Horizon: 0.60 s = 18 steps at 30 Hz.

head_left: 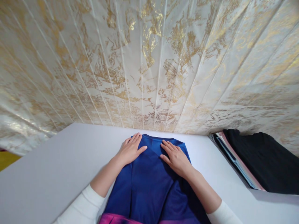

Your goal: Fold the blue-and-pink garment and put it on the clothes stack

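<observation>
A dark blue shirt (149, 177) with a pink band near its lower end lies on the white table (58, 165). Its far edge is roughly straight, and creases run down its middle and right side. My left hand (132, 148) rests flat on the shirt's upper left part, fingers stretched toward the far edge, thumb out. On the upper right part lies my right hand (175, 157), palm down with its fingers spread. Neither hand grips the cloth. The shirt's near end runs out of view at the bottom.
At the table's right side sits a stack of folded clothes (263, 161), black on top with pink, light blue and grey layers below. A white and gold patterned curtain (149, 68) hangs behind the table's far edge. Something yellow (8, 160) shows at the far left.
</observation>
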{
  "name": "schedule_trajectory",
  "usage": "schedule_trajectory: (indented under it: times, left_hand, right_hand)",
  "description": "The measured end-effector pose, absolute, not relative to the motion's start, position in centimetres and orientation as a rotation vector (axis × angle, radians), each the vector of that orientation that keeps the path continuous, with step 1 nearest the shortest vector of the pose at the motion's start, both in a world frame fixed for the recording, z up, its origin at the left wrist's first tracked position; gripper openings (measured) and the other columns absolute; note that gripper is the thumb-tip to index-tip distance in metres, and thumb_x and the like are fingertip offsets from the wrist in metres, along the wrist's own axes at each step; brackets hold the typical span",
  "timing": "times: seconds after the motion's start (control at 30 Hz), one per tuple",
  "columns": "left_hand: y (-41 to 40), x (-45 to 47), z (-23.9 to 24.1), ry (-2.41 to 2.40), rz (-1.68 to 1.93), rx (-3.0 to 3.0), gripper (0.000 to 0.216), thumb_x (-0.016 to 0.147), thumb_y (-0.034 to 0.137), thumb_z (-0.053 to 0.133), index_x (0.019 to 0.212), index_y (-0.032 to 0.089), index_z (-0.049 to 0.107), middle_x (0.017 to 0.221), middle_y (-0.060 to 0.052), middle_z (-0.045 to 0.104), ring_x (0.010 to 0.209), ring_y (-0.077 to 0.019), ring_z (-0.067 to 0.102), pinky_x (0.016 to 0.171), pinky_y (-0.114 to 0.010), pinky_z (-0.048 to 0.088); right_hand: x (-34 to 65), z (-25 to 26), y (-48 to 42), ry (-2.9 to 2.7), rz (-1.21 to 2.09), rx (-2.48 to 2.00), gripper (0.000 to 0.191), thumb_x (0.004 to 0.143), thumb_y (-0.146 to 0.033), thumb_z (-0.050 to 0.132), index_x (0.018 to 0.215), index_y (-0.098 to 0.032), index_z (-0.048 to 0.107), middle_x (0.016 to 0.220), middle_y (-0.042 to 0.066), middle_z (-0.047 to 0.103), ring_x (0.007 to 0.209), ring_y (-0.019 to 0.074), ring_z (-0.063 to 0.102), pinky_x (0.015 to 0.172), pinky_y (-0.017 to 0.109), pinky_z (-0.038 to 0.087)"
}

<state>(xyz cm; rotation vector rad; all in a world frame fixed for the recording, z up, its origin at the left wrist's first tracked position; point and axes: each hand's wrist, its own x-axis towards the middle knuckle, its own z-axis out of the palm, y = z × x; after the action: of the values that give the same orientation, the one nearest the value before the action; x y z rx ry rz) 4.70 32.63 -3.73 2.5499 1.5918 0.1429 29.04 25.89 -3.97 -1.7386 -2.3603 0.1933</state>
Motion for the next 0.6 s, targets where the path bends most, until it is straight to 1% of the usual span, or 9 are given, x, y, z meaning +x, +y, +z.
schedule_trajectory:
  times: [0.1,0.2,0.3,0.4,0.47,0.53,0.6]
  left_hand:
    - [33.5,2.4,-2.1,1.707,0.2,2.492,0.066,0.096,0.049,0.023,0.148,0.008,0.021,0.155,-0.014,0.019,0.143,-0.0228,0.018,0.112,-0.04,0.02]
    - [33.8,0.1,-0.9,1.813,0.216,2.441,0.064,0.093,0.036,0.029,0.148,0.005,0.019,0.155,-0.017,0.016,0.143,-0.0256,0.016,0.112,-0.045,0.02]
    - [33.2,-0.4,-0.6,1.763,0.152,2.449,0.063,0.09,0.03,0.034,0.147,0.006,0.025,0.154,-0.016,0.02,0.142,-0.0244,0.02,0.113,-0.043,0.019]
    - [32.2,0.7,-1.0,1.639,0.065,2.474,0.061,0.089,0.031,0.037,0.145,0.01,0.031,0.153,-0.013,0.025,0.141,-0.0212,0.024,0.114,-0.039,0.018]
    - [31.6,1.7,-1.0,1.592,0.019,2.476,0.061,0.087,0.031,0.041,0.144,0.011,0.034,0.153,-0.013,0.025,0.141,-0.0219,0.024,0.113,-0.039,0.02]
    - [30.8,2.6,-0.7,1.574,0.0,2.481,0.064,0.084,0.031,0.046,0.144,0.011,0.034,0.153,-0.015,0.022,0.142,-0.0245,0.021,0.113,-0.042,0.019]
    - [29.8,3.6,-0.2,1.547,0.008,2.503,0.068,0.083,0.031,0.05,0.145,0.011,0.031,0.155,-0.015,0.016,0.143,-0.0246,0.015,0.114,-0.042,0.017]
  right_hand:
    - [29.5,-4.1,25.8,-2.33,0.231,-1.7,0.049,0.095,-0.043,0.042,0.139,-0.021,0.045,0.15,0.01,0.037,0.139,0.0254,0.03,0.108,0.048,0.033]
    - [29.7,-4.3,25.8,-2.299,0.24,-1.669,0.05,0.096,-0.043,0.041,0.14,-0.021,0.043,0.149,0.01,0.037,0.139,0.0254,0.031,0.108,0.049,0.032]
    - [29.4,-4.5,25.8,-2.313,0.232,-1.646,0.051,0.095,-0.044,0.042,0.14,-0.018,0.044,0.149,0.01,0.037,0.139,0.0257,0.031,0.109,0.048,0.03]
    - [29.4,-4.5,25.9,-2.309,0.244,-1.627,0.049,0.096,-0.043,0.041,0.139,-0.019,0.045,0.148,0.01,0.039,0.139,0.0255,0.03,0.109,0.049,0.03]
    - [30.1,-3.9,26.0,-2.27,0.233,-1.635,0.049,0.095,-0.043,0.04,0.138,-0.019,0.046,0.147,0.011,0.041,0.139,0.0261,0.031,0.108,0.049,0.031]
    - [31.5,-2.7,25.9,-2.209,0.196,-1.665,0.047,0.094,-0.04,0.042,0.134,-0.016,0.049,0.143,0.014,0.047,0.134,0.0274,0.039,0.107,0.048,0.032]
    - [33.3,-1.1,25.5,-2.141,0.205,-1.719,0.041,0.091,-0.036,0.045,0.125,-0.016,0.055,0.128,0.014,0.06,0.12,0.0268,0.053,0.101,0.044,0.039]
